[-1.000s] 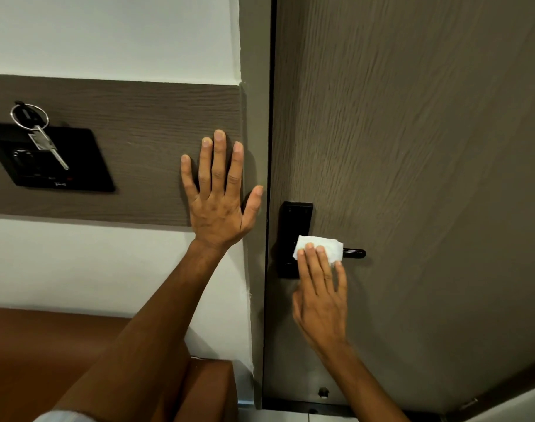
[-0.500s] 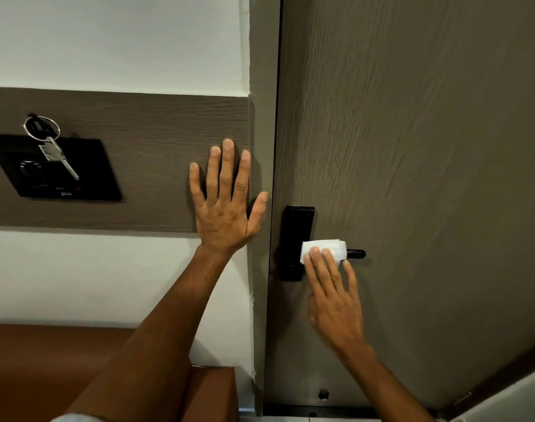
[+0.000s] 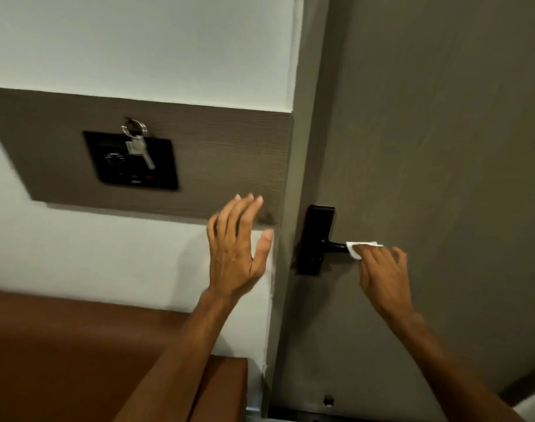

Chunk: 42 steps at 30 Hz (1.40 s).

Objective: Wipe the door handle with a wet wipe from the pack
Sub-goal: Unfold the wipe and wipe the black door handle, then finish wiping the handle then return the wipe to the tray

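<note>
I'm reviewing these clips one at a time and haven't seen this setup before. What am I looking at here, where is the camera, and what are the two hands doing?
There is no machine here: a person wears one wide-angle camera on the head, so you see their own arms from above. The right hand presses a white wet wipe onto the outer end of the black door handle, which sticks out from a black lock plate on the grey-brown door. The left hand is open and holds nothing, raised near the door frame; whether it touches the wall cannot be told. On the wall, a key on a ring hangs over a black panel. No wipe pack is in view.
</note>
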Tool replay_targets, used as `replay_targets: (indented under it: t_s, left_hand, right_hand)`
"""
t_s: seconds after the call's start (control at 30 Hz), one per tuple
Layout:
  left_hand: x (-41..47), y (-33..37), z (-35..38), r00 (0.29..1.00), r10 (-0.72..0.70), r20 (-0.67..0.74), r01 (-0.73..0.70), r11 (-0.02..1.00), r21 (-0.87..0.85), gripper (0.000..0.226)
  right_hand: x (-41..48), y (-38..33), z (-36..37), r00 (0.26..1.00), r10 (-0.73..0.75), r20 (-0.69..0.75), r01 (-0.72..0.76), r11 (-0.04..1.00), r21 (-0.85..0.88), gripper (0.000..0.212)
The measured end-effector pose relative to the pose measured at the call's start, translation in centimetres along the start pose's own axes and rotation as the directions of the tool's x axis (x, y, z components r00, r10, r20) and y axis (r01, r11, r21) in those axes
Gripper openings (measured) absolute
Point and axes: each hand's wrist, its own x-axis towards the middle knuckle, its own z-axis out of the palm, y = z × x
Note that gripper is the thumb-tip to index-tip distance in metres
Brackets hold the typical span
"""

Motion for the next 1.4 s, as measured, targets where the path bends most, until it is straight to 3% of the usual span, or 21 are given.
replay_targets:
  t_s: [0.1,0.13,0.2,0.23,0.27,0.33,0.43,0.53,0.7,0.8,0.93,1.0,1.1,1.27,1.4]
  left_hand:
    - [-5.6,1.7,-3.6,0.97,-0.226,0.086,0.233,0.969,-0.086,0.047]
    - [-7.5,2.5,-4.4,0.944,-0.3,0.134,0.316,0.942,-0.114,0.042]
    - [-11.7,4.8,-5.9,0.872,-0.384,0.304,0.426,0.901,-0.084,0.031]
    - [-14.3,6.5,-6.6,0.823,-0.401,0.403,0.454,0.89,-0.041,0.029]
    - [-16.5,7.9,-7.2,0.761,-0.427,0.489,0.498,0.867,-0.017,0.029]
    - [-20.7,10.5,-8.4,0.599,-0.509,0.618,0.664,0.747,-0.028,0.031]
    - [-27.2,14.3,-12.0,0.359,-0.593,0.72,0.892,0.445,-0.079,0.028]
    - [-33.0,17.2,-17.0,0.209,-0.679,0.704,0.966,0.253,-0.043,0.027]
    - [-40.1,19.9,-24.8,0.152,-0.768,0.622,0.988,0.111,-0.104,0.012]
    - [-44.5,20.3,-29.6,0.122,-0.864,0.489,0.978,0.02,-0.208,0.003]
    - [-52.7,19.6,-37.6,-0.054,-0.98,0.192,0.967,-0.1,-0.234,0.019]
    - [-58.0,18.9,-41.9,-0.122,-0.992,0.024,0.97,-0.124,-0.209,0.028]
    - [-66.0,17.2,-47.8,-0.148,-0.986,-0.083,0.986,-0.14,-0.095,0.021]
    - [-78.0,14.3,-55.1,-0.199,-0.976,-0.089,0.974,-0.207,0.094,0.01]
    - [-85.7,12.3,-59.2,-0.193,-0.981,0.009,0.905,-0.175,0.387,0.039]
  right_hand:
    - [-1.9,-1.7,-3.5,0.972,0.233,-0.003,-0.219,0.918,0.331,0.023]
    - [-3.0,-2.7,-4.8,0.936,0.341,0.083,-0.336,0.803,0.492,0.019]
    - [-5.7,-4.8,-7.3,0.787,0.448,0.425,-0.598,0.382,0.705,0.022]
    - [-8.1,-5.8,-8.8,0.695,0.399,0.599,-0.697,0.17,0.696,0.029]
    - [-10.1,-6.8,-9.8,0.62,0.325,0.714,-0.762,0.03,0.647,0.033]
    - [-14.4,-9.0,-11.5,0.502,0.163,0.849,-0.849,-0.096,0.52,0.033]
    - [-21.4,-12.0,-13.8,0.385,0.053,0.921,-0.905,-0.173,0.388,0.031]
    - [-27.2,-15.3,-16.4,0.277,-0.017,0.961,-0.955,-0.12,0.273,0.029]
    - [-33.4,-21.9,-20.9,0.203,-0.153,0.967,-0.978,-0.075,0.194,0.019]
    - [-36.8,-27.0,-23.1,0.207,-0.216,0.954,-0.978,-0.025,0.207,0.017]
    - [-42.6,-36.7,-25.8,0.112,-0.357,0.928,-0.977,0.131,0.168,0.029]
    - [-46.3,-42.6,-27.0,0.089,-0.413,0.906,-0.957,0.216,0.192,0.021]
    - [-52.7,-51.3,-27.8,0.055,-0.467,0.882,-0.909,0.343,0.238,0.015]
    - [-63.6,-62.5,-27.8,0.051,-0.566,0.823,-0.692,0.575,0.438,0.015]
    - [-70.4,-68.8,-27.2,0.099,-0.741,0.664,-0.317,0.61,0.727,0.023]
